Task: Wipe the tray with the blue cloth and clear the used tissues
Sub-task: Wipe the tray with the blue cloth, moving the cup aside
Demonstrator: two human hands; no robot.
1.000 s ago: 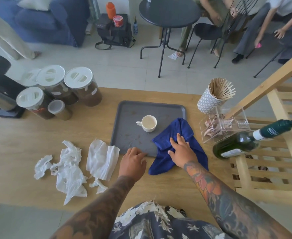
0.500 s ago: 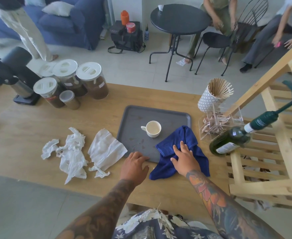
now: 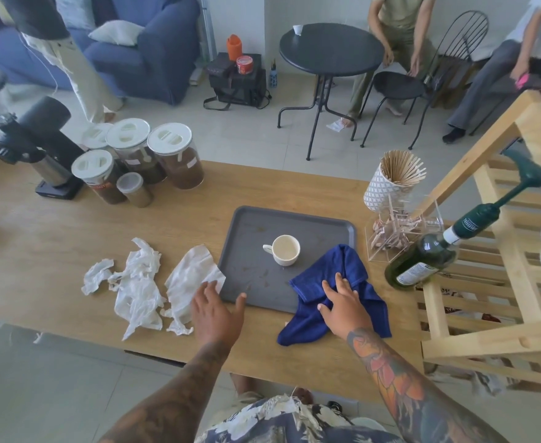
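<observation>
The blue cloth lies draped over the tray's near right corner and spills onto the tabletop toward its near edge. The right hand rests flat on it, fingers spread, its grip apart, pressing rather than pinching. Soft and limp, the cloth will likely bunch, so a wadded handful near its middle should hold best. The left hand, grip also apart, touches the nearest of 3 used tissues beside the tray's left edge; they look light and tearable. A cup stands on the tray, fragile and in the wiping path.
</observation>
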